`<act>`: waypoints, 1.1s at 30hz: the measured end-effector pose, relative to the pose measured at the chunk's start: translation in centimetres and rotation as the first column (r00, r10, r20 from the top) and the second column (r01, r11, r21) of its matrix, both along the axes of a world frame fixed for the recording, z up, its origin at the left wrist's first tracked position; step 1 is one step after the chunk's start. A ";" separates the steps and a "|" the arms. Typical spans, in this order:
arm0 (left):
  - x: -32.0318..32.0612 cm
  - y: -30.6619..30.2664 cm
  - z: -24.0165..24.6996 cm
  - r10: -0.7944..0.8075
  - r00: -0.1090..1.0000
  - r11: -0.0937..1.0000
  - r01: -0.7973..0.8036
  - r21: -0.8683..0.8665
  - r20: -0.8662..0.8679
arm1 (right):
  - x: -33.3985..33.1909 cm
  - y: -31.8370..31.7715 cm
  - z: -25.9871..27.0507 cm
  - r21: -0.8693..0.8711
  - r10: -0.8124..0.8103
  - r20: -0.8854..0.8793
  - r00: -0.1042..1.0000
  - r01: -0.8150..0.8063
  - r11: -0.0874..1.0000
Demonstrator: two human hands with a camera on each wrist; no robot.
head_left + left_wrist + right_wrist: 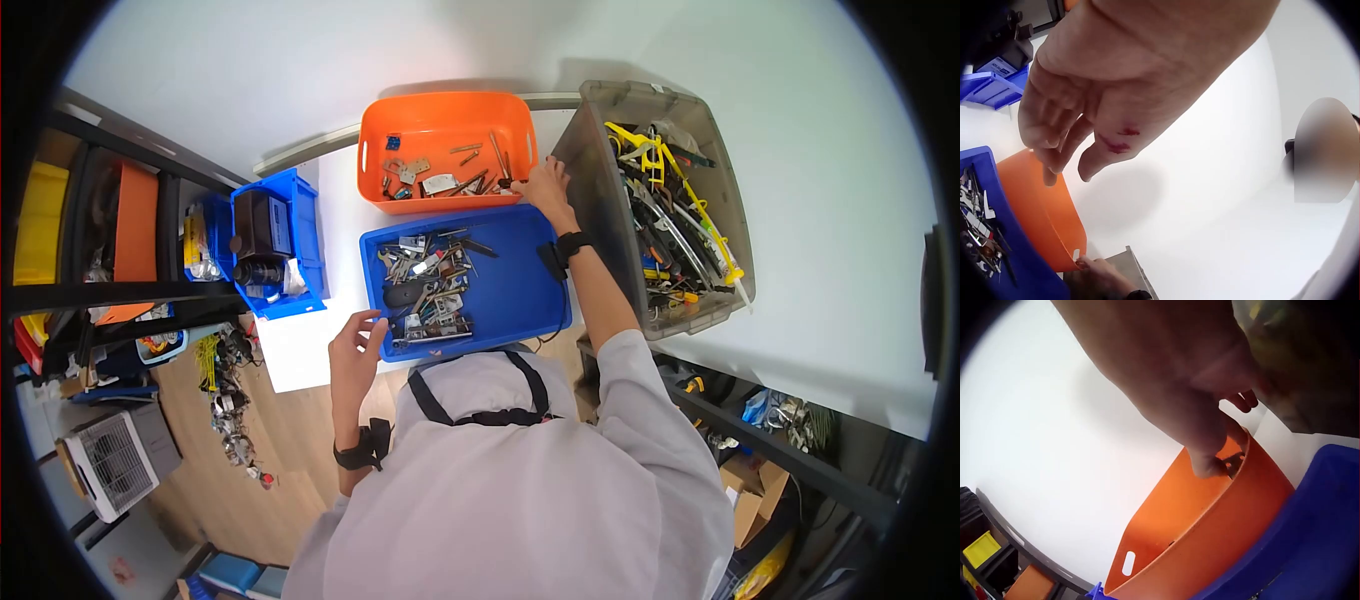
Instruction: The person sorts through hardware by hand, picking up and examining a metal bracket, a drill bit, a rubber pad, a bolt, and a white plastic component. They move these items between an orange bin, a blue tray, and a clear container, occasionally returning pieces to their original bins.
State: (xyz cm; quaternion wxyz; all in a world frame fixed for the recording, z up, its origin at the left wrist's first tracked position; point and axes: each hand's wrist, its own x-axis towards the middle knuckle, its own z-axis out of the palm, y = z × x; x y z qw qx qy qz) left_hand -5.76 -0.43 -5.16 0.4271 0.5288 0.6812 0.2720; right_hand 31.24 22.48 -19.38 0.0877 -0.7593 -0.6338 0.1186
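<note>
My right hand [546,190] reaches over the right end of the orange basket [450,110]. Its thumb and forefinger pinch a small dark piece [1234,464] just inside the rim, while the other fingers extend outside the basket. Metal plates, screws and rods lie on the basket floor. In front stands a blue tray [520,290], its left half full of loose tools and hardware [425,285]. By the tray's front left corner, my left hand [355,350] hovers with loosely bent fingers and holds nothing, as the left wrist view [1085,106] also shows.
On the right, a tall grey translucent bin [600,220] holds many hand tools and a yellow-framed tool [655,160]. A blue bin [305,240] with a dark box [262,225] stands at the left. Black shelving [120,295] runs along the left side.
</note>
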 end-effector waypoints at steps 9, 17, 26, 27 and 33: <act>-0.9 -0.2 -1.2 0.042 0.999 0.999 -0.042 -0.013 -0.007 | 0.2 -0.7 1.9 0.014 0.094 0.076 0.993 -0.096 0.995; -1.3 0.8 -3.0 0.014 0.999 0.999 -0.016 -0.037 -0.052 | 0.7 -6.9 6.2 0.248 0.102 -0.052 0.993 -0.086 0.965; -1.3 2.1 -4.2 -0.062 0.988 0.998 0.059 -0.028 -0.143 | -2.6 -13.3 1.2 -0.162 0.108 -0.302 0.947 -0.163 0.973; -1.3 2.3 -4.3 -0.069 0.985 0.997 0.065 -0.033 -0.159 | -3.0 -13.5 0.1 -0.163 0.102 -0.305 0.947 -0.158 0.974; -1.9 2.0 -3.9 -0.082 0.978 0.993 0.064 -0.097 -0.193 | -4.8 -13.1 -6.2 -0.363 0.015 -0.247 0.969 -0.107 0.926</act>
